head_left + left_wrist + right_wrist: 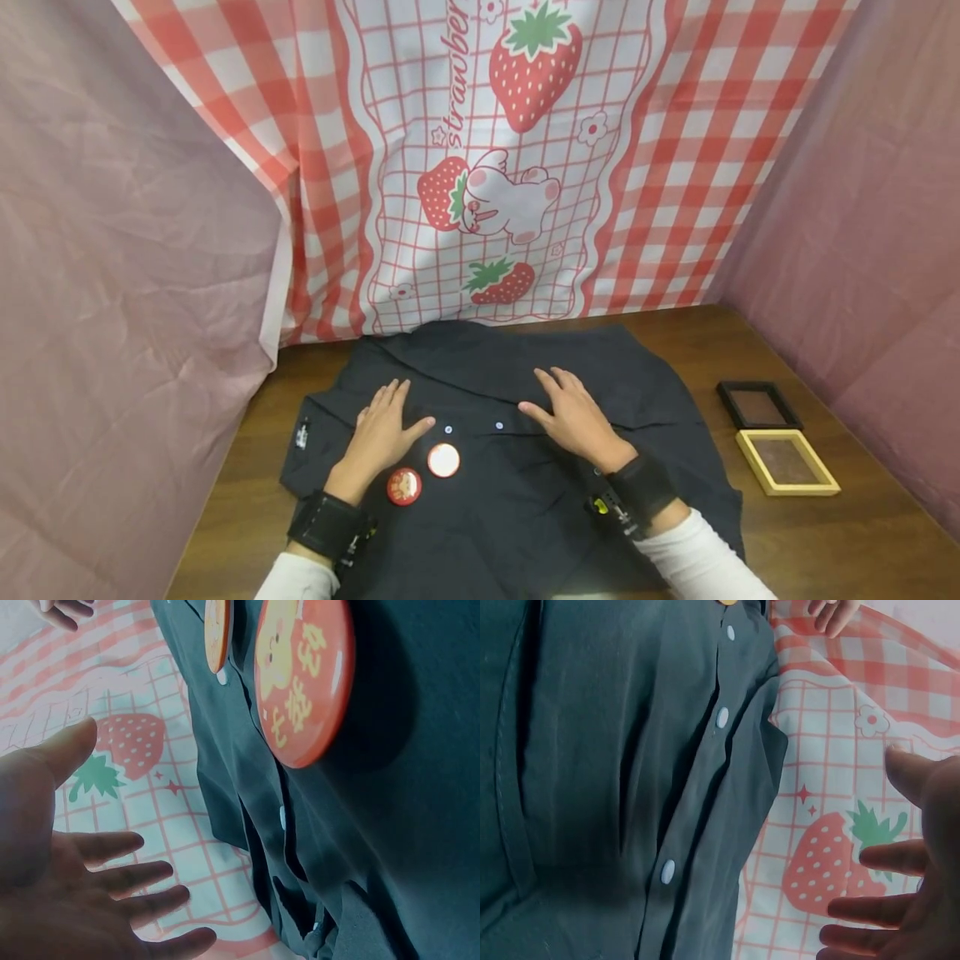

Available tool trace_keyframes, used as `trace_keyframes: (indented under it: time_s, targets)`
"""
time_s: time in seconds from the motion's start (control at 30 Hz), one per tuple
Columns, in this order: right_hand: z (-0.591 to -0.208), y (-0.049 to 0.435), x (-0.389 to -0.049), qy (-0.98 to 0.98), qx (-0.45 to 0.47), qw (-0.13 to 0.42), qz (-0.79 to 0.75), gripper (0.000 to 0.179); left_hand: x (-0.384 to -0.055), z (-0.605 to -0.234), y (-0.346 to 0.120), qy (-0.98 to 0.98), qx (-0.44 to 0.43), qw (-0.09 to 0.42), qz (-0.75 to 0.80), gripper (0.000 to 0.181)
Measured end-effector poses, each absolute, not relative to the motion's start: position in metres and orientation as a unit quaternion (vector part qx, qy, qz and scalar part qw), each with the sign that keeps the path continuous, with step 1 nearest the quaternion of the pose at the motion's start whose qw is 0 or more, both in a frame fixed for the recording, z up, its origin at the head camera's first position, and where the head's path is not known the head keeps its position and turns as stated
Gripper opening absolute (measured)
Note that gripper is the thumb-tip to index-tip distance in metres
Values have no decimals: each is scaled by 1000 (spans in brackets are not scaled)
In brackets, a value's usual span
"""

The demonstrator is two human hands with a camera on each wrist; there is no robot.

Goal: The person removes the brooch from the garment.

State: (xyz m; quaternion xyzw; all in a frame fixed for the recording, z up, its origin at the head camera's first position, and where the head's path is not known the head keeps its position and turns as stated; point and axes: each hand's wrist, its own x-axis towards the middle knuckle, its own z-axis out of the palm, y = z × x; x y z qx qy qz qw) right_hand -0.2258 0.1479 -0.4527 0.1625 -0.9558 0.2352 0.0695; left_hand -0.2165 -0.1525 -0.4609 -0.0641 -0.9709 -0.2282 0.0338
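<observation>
A dark button-up shirt (pixel 510 500) lies spread on the table, its white buttons (pixel 722 718) running along the placket. On it are two round badges: a red one with a yellow figure (pixel 404 487) and a red-rimmed one (pixel 444 460) whose face is washed out by glare. My left hand (pixel 380 433) is over the shirt just beyond the badges, fingers spread and holding nothing. To the right, my right hand (pixel 579 421) is over the shirt with straight fingers, also holding nothing. The left wrist view shows yellow characters on the nearer badge (pixel 304 682).
At the table's right side lie a black square frame (pixel 759 405) and a pale yellow frame (pixel 787 462), close together. A red-and-white checked strawberry cloth (pixel 630 208) hangs behind the table (pixel 862 542). Pink curtains (pixel 112 292) stand on both sides.
</observation>
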Motion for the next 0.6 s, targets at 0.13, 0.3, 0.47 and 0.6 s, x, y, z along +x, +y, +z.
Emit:
trace_keyframes:
  time_s: [0.13, 0.3, 0.47, 0.6]
  targets:
    - [-454, 144, -225, -951, 166, 87, 247, 63, -216, -460, -152, -971, -66, 33, -227, 80]
    - [-456, 139, -226, -949, 172, 87, 248, 61, -216, -462, -153, -972, -62, 37, -224, 79]
    - [-457, 136, -226, -950, 171, 85, 248, 59, -216, -461, -152, -972, -62, 46, -223, 82]
    - [-459, 132, -226, -948, 179, 77, 252, 58, -213, -463, -154, -972, -58, 39, -224, 83]
